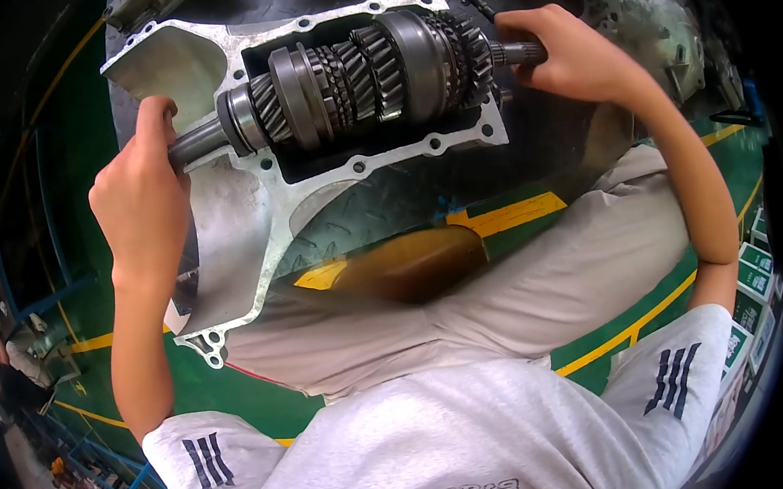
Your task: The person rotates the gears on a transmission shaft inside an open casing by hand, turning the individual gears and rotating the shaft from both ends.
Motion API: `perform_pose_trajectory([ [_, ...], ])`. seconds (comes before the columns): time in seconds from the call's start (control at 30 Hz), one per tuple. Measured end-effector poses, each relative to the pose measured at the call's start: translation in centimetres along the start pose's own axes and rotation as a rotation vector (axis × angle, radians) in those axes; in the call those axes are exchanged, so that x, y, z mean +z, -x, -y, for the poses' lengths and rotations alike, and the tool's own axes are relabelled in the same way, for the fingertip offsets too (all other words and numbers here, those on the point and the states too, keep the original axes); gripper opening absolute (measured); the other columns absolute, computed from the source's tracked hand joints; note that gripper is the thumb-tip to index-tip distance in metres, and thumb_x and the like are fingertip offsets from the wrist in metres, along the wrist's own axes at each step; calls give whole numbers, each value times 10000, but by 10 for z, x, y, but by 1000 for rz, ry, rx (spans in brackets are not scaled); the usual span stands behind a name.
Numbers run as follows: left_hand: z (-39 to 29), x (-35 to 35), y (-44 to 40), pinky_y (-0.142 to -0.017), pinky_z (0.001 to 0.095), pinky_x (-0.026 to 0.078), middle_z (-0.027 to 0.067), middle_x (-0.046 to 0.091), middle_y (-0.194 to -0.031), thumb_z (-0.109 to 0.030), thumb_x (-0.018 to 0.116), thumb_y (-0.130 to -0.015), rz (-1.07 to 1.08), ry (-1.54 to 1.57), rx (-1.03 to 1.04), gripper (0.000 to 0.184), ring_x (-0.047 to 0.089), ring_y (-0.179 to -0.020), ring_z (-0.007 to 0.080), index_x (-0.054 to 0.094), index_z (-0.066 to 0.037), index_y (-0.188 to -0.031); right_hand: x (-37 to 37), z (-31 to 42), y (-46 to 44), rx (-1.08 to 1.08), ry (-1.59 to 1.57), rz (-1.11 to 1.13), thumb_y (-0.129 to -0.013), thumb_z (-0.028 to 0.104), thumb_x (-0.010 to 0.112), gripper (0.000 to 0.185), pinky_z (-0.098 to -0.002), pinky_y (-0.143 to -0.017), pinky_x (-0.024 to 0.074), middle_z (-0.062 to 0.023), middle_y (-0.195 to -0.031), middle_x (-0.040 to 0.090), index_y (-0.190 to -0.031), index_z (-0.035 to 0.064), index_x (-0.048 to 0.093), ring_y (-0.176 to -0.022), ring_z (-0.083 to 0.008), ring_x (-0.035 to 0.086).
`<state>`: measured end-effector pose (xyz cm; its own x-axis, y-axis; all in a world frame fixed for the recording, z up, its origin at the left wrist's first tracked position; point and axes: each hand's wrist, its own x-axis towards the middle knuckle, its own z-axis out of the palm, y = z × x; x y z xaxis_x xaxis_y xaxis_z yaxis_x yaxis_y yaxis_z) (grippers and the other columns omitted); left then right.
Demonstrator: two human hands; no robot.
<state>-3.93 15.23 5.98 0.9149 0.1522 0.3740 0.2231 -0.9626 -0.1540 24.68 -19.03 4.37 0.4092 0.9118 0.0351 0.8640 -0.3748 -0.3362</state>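
Observation:
A gear shaft (354, 80) with several helical gears and synchronizer rings lies lengthwise over the cavity of an open metal gearbox housing (229, 193). My left hand (140, 187) is closed around the smooth shaft end on the left. At the other end, my right hand (566, 52) grips the splined tip. A bearing ring sits on the shaft near the left wall of the cavity. From this angle I cannot tell whether the shaft rests in the housing or is held just above it. Bolt holes line the housing's flat rim.
The housing lies on a dark checker-plate surface (334, 222). Another metal casing (656, 26) stands at the upper right. A brown rounded seat (412, 261) shows between my legs. Green floor with yellow lines surrounds the work area, and a person (24, 360) is at the far left.

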Motion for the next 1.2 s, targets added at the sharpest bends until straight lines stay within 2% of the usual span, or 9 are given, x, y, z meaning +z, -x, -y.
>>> perform_pose_trajectory([
  [0.1, -1, -2, -1, -604, 383, 523, 51, 727, -834, 101, 738, -711, 12, -1, -1, 497, 716, -718, 304, 620, -145, -1126, -22, 2, -11, 102, -135, 286, -781, 146, 764, 264, -375, -644, 486, -165, -667, 582, -928, -49, 664, -626, -262, 585],
  [0.17, -3, -3, -1, -603, 385, 520, 51, 727, -834, 102, 737, -712, 6, 0, -6, 494, 714, -718, 307, 619, -148, -1121, -32, 15, -20, 540, -222, 548, -812, 199, 790, 296, -355, -647, 472, -129, -670, 585, -916, -51, 670, -657, -229, 584],
  [0.2, -4, -3, -2, -602, 387, 516, 49, 727, -836, 101, 736, -714, 21, 3, -26, 490, 712, -716, 306, 618, -149, -1119, -34, 16, -22, 534, -175, 577, -851, 248, 792, 321, -348, -632, 470, -115, -673, 607, -904, -45, 673, -658, -215, 598],
  [0.3, -4, -3, -1, -597, 392, 509, 50, 726, -836, 99, 736, -717, 25, 11, -48, 485, 708, -712, 307, 617, -149, -1117, -8, 2, -2, 218, -78, 127, -844, 197, 774, 270, -384, -627, 493, -141, -652, 619, -895, -55, 689, -625, -260, 624],
  [0.4, -6, -2, 0, -602, 395, 510, 57, 726, -849, 99, 737, -718, 11, 18, -59, 481, 707, -721, 311, 619, -146, -1115, 3, 4, 6, 79, 2, -53, -820, 116, 747, 186, -423, -650, 517, -199, -663, 641, -876, -60, 726, -639, -340, 655],
  [0.63, -11, -1, 1, -642, 397, 533, 77, 744, -920, 116, 736, -728, -41, 88, -38, 468, 717, -790, 319, 639, -120, -1120, 5, 14, 3, 225, 59, 36, -785, 42, 708, 117, -453, -679, 535, -240, -721, 662, -857, -19, 776, -717, -412, 661],
  [0.93, -10, 8, 3, -686, 394, 557, 86, 754, -998, 129, 714, -712, -157, 145, 29, 485, 727, -851, 313, 675, -105, -1135, 28, 2, 10, 84, 279, -290, -876, 176, 770, 131, -466, -658, 538, -155, -698, 668, -799, 72, 751, -721, -377, 672],
  [1.13, -7, -4, -1, -715, 407, 560, 129, 748, -977, 125, 692, -743, 17, 186, 37, 482, 722, -882, 347, 688, -94, -1172, 14, -3, 8, 1, 268, -145, -869, 152, 760, 118, -452, -656, 542, -159, -678, 654, -928, 53, 783, -688, -366, 663],
  [1.2, -6, -11, -3, -717, 418, 553, 157, 738, -947, 100, 689, -758, 75, 209, 29, 438, 715, -871, 365, 692, -79, -1158, 7, 8, 7, 168, 110, -12, -845, 128, 757, 168, -442, -676, 534, -177, -701, 654, -983, 38, 789, -700, -381, 653],
])
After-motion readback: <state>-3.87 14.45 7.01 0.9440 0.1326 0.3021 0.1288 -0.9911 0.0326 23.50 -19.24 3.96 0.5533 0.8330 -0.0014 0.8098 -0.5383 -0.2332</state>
